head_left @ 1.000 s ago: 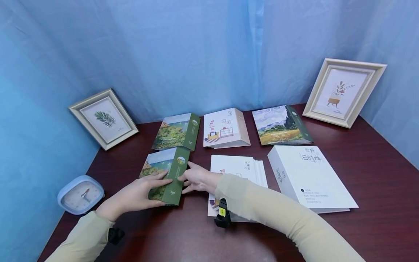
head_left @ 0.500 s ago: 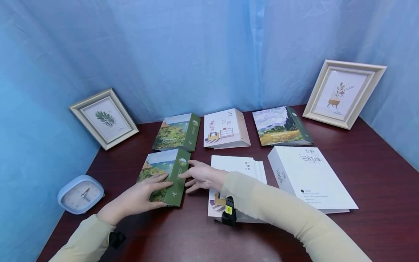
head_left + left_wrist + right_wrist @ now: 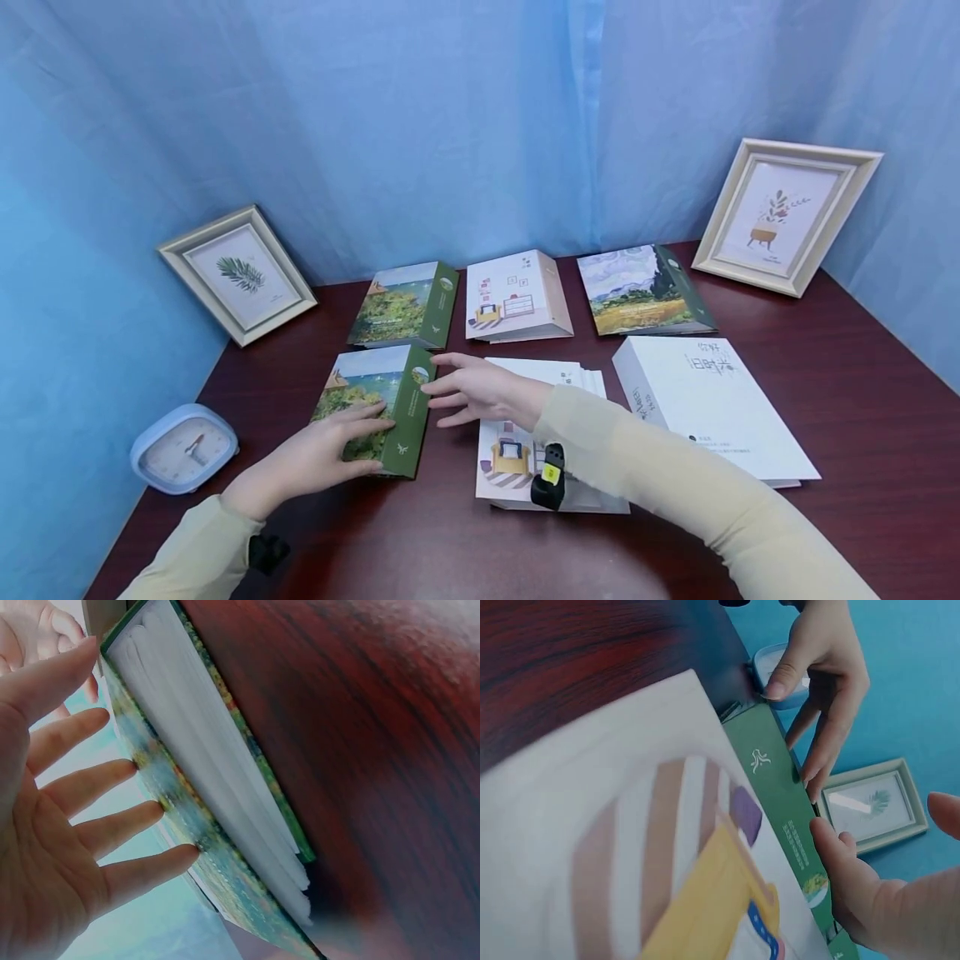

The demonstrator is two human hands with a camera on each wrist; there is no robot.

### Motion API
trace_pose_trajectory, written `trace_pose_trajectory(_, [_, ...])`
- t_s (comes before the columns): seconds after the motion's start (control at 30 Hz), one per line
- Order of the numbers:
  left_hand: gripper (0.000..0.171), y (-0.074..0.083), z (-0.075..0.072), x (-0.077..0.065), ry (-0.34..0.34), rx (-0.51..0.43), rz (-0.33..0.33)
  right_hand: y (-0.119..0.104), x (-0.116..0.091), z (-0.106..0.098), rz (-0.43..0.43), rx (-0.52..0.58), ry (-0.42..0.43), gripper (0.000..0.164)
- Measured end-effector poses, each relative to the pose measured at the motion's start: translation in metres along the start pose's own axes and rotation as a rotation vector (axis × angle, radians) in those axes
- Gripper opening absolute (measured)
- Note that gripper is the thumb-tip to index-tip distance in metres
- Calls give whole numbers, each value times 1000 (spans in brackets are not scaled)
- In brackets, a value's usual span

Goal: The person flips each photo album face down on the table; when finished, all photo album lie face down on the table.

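My left hand (image 3: 322, 446) rests with spread fingers on the cover of a photo album (image 3: 414, 404) with a green spine and a painted seaside picture. In the left wrist view its straight fingertips touch the cover, and the thumb lies by the spine corner above the page edges (image 3: 202, 742). To the right of that spine is my right hand (image 3: 487, 387), its fingers extended; the fingertips are close to the spine, and whether they touch it I cannot tell. Under the right forearm lies a pile of white albums (image 3: 510, 492) with a yellow armchair drawing.
Behind stand a green-spined album (image 3: 397, 304), a white-and-pink album (image 3: 517, 296) and a landscape-painting album (image 3: 641, 287). A thick white album (image 3: 712, 408) lies at right. A blue clock (image 3: 183, 450) and two picture frames, one left (image 3: 240, 275), one right (image 3: 783, 217), flank them.
My right hand has drawn back to the right and slightly away from me, off the album's spine. The album has shifted slightly nearer; the left hand stays on it.
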State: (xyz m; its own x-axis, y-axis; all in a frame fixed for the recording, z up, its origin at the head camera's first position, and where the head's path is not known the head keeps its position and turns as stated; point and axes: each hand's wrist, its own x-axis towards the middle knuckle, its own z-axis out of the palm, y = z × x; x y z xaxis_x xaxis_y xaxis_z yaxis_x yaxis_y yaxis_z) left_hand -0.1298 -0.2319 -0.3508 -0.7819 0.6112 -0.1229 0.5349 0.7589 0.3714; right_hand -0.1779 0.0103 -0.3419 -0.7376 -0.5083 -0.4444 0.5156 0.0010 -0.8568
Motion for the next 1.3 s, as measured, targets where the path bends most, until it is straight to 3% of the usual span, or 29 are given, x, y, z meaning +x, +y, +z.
trace_pose_trajectory(0.23, [47,3,1,6,30,-18,-20,-1,-12,-12,7,-25,-6,61])
trace_pose_trajectory(0.5, [48,11,3,14,100,-84,-35,-1,-29,-35,25,-67,47,61])
trace_pose_trajectory(0.83, [49,34,10,40,123,-167,-65,5,-48,-69,27,-242,91,62])
trace_pose_trajectory(1.03, [48,48,16,55,124,-267,-118,7,-64,-86,28,-356,139,64])
trace_pose_trajectory(1.3, [52,60,25,69,84,-474,-167,6,-83,-94,58,-507,222,67])
